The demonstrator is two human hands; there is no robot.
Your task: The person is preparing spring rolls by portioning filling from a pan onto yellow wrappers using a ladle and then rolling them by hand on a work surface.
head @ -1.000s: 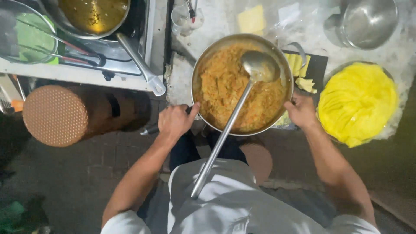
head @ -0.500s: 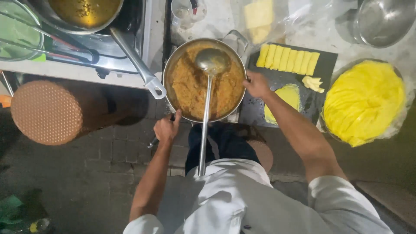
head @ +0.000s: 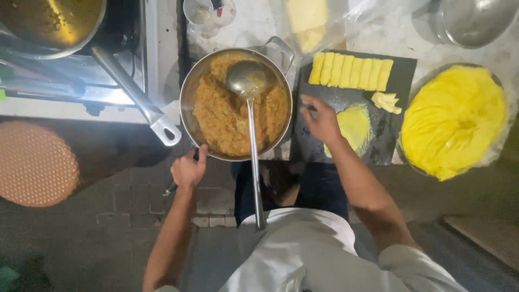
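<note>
The person stands over a wide metal pan (head: 236,103) full of orange-brown cooked filling, set on the pale counter (head: 254,24) near its front edge. The left hand (head: 189,168) is at the pan's near rim, its fingers curled shut around a dark handle that pokes out below the pan. A long steel ladle (head: 250,86) lies in the pan, bowl resting on the filling at the far side, its straight handle running back over the rim toward the person's white apron (head: 303,254).

The right hand (head: 323,120) is just right of the pan, over a black board (head: 357,108). Its fingers are spread and slightly bent, tips down toward the board, gripping nothing that I can see. Just beside that hand lies a round, thin yellow sheet of dough (head: 354,127), flat on the board. Along the board's far edge sits a neat row of yellow rolls (head: 351,70), side by side, with a few small yellow scraps (head: 386,101) near the right end.

To the right of the board, a round dish holds a heap of yellow sheets (head: 454,121). On the left, a second pan (head: 48,21) sits on a stove, its long handle (head: 135,94) angling toward the filling pan. A round perforated stool top (head: 35,162) stands lower left on the brick floor.
</note>
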